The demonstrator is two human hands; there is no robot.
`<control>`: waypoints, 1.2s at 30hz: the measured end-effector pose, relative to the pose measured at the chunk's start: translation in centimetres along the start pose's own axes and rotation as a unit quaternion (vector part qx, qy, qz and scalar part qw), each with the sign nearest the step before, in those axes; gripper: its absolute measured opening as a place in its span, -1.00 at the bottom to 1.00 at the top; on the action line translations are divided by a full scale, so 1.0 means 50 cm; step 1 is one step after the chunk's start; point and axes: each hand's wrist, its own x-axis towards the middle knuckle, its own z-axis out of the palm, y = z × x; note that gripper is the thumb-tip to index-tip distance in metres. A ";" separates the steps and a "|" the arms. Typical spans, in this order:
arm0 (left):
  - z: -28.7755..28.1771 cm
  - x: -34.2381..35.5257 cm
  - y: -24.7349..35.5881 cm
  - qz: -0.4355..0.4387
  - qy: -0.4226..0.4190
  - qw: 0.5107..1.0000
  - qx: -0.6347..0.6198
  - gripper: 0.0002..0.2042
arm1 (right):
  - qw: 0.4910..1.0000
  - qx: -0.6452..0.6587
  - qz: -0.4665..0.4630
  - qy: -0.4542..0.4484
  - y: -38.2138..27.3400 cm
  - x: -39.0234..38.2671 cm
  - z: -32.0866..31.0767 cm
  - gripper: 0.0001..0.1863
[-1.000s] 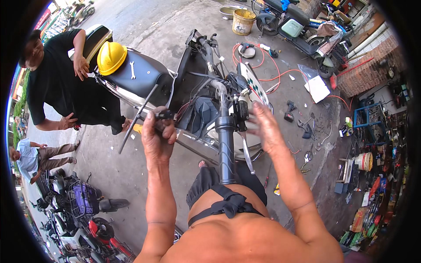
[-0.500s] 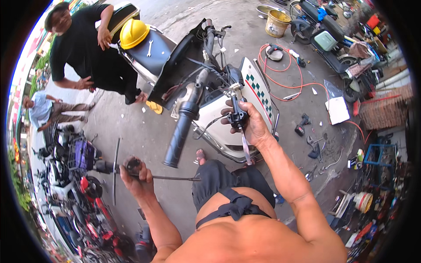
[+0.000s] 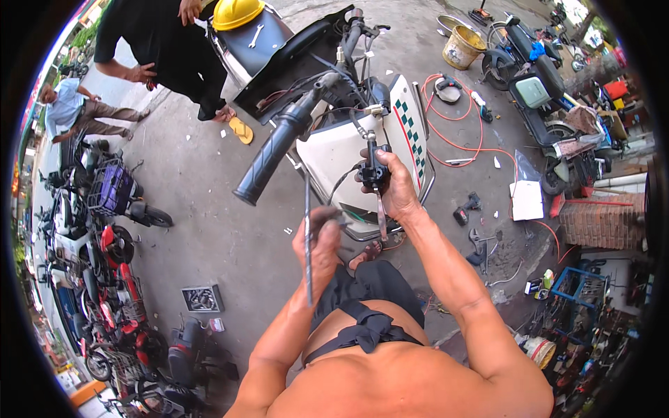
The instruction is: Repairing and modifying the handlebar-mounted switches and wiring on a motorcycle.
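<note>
Concrete workshop yard [image 3: 209, 174], scooters parked along its left edge and tools strewn toward the right. My right hand [image 3: 394, 188] is closed tight around a black brake lever assembly [image 3: 373, 174], its lever hanging down below my fist, held just in front of the white scooter body [image 3: 341, 150]. My left hand [image 3: 317, 247] is wrapped round a T-handle wrench [image 3: 307, 230], the long bar standing upright through my fist (its tip I cannot make out). Just above it the black handlebar grip [image 3: 268, 160] juts toward me, apart from both hands. Beyond the scooter a yellow helmet [image 3: 237, 12] sits on the seat, beside a person in black [image 3: 160, 49]. A red hose [image 3: 453, 139] snakes over the concrete to the right, near a yellow bucket [image 3: 463, 47].
</note>
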 end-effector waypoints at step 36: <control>0.155 0.091 -0.061 0.020 0.150 0.988 -0.006 -0.70 | 0.980 -0.174 0.012 -0.096 -0.076 0.018 -0.044 -0.52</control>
